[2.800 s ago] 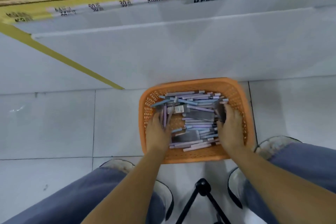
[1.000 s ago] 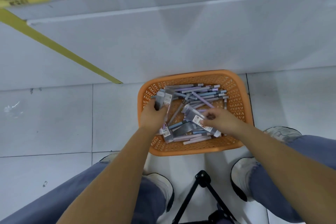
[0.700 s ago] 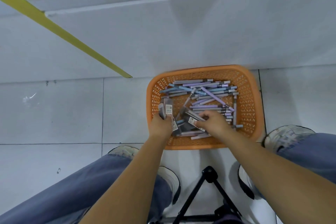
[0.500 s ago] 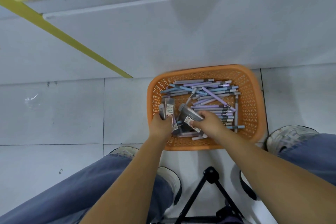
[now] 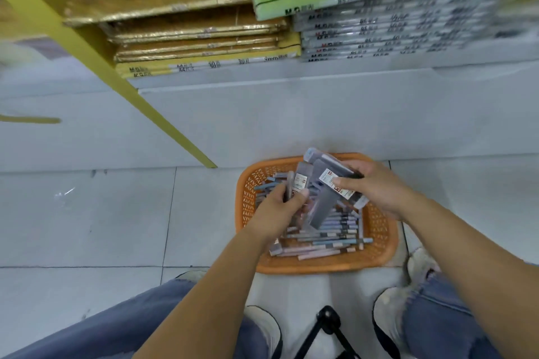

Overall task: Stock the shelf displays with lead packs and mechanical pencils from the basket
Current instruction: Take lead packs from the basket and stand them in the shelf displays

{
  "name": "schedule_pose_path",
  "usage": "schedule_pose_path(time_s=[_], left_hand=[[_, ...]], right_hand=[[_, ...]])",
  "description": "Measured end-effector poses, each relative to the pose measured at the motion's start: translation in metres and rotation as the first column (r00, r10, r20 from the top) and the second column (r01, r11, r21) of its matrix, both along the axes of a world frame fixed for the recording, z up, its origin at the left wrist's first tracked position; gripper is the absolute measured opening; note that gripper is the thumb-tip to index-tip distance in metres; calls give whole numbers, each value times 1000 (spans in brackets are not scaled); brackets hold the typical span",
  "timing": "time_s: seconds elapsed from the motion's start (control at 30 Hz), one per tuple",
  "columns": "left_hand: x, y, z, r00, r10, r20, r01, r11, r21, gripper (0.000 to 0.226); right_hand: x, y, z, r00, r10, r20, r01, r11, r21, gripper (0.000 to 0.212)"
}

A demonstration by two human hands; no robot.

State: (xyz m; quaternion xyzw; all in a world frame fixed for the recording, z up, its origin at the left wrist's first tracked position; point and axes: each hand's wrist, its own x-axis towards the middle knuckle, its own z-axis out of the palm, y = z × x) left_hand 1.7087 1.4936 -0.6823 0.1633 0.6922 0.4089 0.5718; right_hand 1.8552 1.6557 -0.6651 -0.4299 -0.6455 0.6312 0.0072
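While both hands, left hand (image 5: 280, 207) and right hand (image 5: 376, 189), grip grey lead packs (image 5: 326, 183) above the orange basket (image 5: 379, 262), pickup is underway; next, transfer them to the shelf display

One basket (image 5: 385, 230); two hands (image 5: 278, 211); pencils (image 5: 326, 245) uncountable.

Both forearms enter from bottom of frame, converging toward centre. Left hand (image 5: 280, 207) curled, thumb up, fingers clamped closed. Right hand (image 5: 376, 186) at centre right, slightly higher, palm turned down, thumb and fingers pinched closed.
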Motion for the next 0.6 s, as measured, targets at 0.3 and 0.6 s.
schedule_pose_path(time_s=[0.3, 0.6], left_hand=[[-1, 1, 109, 976, -57, -209, 88, 986, 139, 41], [-21, -16, 228, 990, 142, -20, -120, 894, 432, 26]], right_hand=[[-11, -24, 112, 946, -116, -303, 83, 989, -120, 18], [-12, -27, 235, 891, 41, -452, 34, 987, 158, 26]])
